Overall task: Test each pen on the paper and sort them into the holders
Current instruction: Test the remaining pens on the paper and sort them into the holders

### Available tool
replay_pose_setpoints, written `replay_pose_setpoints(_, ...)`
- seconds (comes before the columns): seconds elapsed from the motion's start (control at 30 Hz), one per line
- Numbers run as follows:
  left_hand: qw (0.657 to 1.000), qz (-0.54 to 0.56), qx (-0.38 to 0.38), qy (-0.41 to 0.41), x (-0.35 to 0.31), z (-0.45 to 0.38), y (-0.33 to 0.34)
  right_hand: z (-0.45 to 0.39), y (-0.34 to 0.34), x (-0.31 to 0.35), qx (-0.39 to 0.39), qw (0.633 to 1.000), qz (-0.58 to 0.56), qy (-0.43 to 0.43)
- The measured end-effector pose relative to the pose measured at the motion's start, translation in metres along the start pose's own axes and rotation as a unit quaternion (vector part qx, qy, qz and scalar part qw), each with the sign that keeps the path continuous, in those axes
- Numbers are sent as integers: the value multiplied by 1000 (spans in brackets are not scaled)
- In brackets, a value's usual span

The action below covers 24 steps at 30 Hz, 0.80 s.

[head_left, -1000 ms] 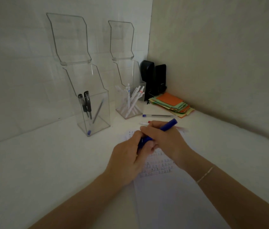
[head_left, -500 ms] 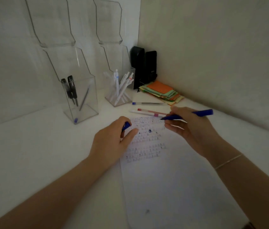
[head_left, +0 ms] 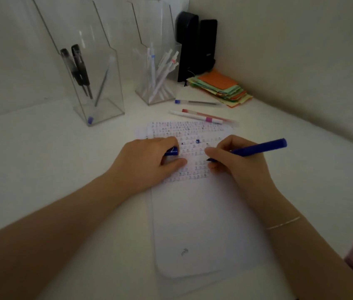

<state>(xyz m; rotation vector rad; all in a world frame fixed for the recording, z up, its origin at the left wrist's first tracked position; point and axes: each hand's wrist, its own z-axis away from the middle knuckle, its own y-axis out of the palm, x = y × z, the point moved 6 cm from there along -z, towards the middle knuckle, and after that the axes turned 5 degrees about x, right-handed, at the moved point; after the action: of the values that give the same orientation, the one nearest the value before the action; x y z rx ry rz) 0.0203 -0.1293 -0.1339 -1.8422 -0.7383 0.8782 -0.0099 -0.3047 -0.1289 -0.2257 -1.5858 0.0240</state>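
Her right hand (head_left: 240, 163) grips the blue pen (head_left: 257, 147), tip half hidden; left hand (head_left: 149, 161) curls round its cap (head_left: 171, 151), mostly covered

Looks like an office or study desk corner: white desk (head_left: 41, 169) set into plain pale walls; two clear acrylic holders (head_left: 97, 87) stocked with pens; loose pens (head_left: 197, 102) by a marked sheet of paper (head_left: 203, 213); stack of coloured note paper (head_left: 221, 87); dark object (head_left: 195, 44) in the corner, type unclear; dim lighting.
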Motion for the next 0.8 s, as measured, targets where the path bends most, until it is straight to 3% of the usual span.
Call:
replay_pose_setpoints(0.13, 1000, 5, 3, -5, -1, 1, -1, -1, -3, -1, -4, 1000, -19, 15)
replay_pose_setpoints(0.43, 1000, 5, 2, -1, 0, 0, 0, -1, -8, -6, -83, 991, 104, 3)
replay_pose_setpoints(0.8, 1000, 7, -1, -3, -1, 1, 0, -2, -6, -7, -76, 991, 112, 11)
